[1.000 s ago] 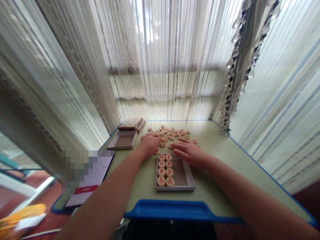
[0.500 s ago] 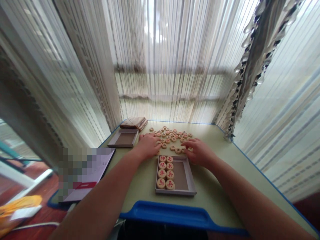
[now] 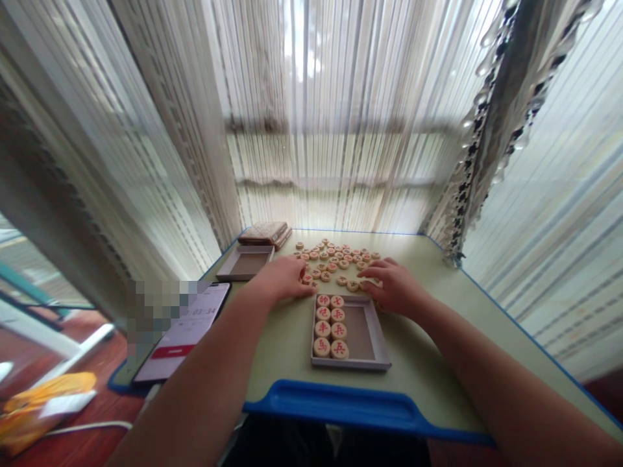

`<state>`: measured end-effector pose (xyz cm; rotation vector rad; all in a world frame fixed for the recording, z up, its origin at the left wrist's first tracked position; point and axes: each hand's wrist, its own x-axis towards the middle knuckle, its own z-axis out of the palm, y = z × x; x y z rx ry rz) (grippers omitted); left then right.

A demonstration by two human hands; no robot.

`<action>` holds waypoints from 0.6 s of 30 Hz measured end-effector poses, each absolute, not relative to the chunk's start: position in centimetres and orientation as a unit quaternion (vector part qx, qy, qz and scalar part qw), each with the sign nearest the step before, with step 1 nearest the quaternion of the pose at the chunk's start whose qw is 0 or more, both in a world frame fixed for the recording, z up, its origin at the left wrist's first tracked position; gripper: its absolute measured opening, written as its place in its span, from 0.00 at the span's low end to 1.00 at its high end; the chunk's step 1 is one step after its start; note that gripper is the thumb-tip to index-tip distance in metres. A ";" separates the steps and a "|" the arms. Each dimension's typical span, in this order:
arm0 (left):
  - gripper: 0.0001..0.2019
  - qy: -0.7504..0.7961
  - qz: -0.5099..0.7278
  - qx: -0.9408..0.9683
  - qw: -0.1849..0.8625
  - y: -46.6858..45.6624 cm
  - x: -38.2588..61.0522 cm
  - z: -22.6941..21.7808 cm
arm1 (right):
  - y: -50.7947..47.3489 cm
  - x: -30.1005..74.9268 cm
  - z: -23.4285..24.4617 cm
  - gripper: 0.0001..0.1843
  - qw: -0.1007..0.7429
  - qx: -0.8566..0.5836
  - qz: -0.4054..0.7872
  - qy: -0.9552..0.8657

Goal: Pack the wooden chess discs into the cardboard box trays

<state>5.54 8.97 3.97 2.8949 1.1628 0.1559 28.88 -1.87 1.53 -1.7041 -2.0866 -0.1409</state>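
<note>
Left hand [image 3: 282, 279] palm down on the green tabletop [image 3: 287, 350], fingers straight and pressed together, tips pointing right and touching the nearest discs at the near left edge of the loose xiangqi pieces [image 3: 335, 256]. Right hand [image 3: 396, 287] just across from it, knuckles up, fingers curled down over the near right edge of the same scatter. Cannot tell whether a piece is pinched under those bent fingers, hidden as they are by the back of the hand. Between the two wrists and a little nearer the body, a shallow grey box [image 3: 351, 365] flat on the table, its far rim just beside both hands. Inside it, eight red-marked pieces [image 3: 331, 324] in two columns of four, packed against the left wall, faces up, the right half of the brown floor bare. Loose pieces spread in a flat patch beyond the box, most face up, red and dark characters mixed, too small to read. Well to the left of the scatter, a second shallow tray [image 3: 233, 275] with nothing in it, and just behind that a folded brown board [image 3: 265, 233] at the table's far left corner. At the near left corner, a phone [image 3: 185, 327] lying screen up with timer digits and a red bar. Blue moulded lip [image 3: 341, 405] along the near edge. Sheer striped curtains [image 3: 341, 130] on all sides, with a gathered dark-trimmed drape [image 3: 487, 130] hanging at the far right corner.
</note>
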 end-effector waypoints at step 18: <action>0.14 0.360 0.183 0.915 0.008 9.3 6.8 3.5 | -1.9 28.2 1.6 0.17 0.289 -0.575 0.116 -0.757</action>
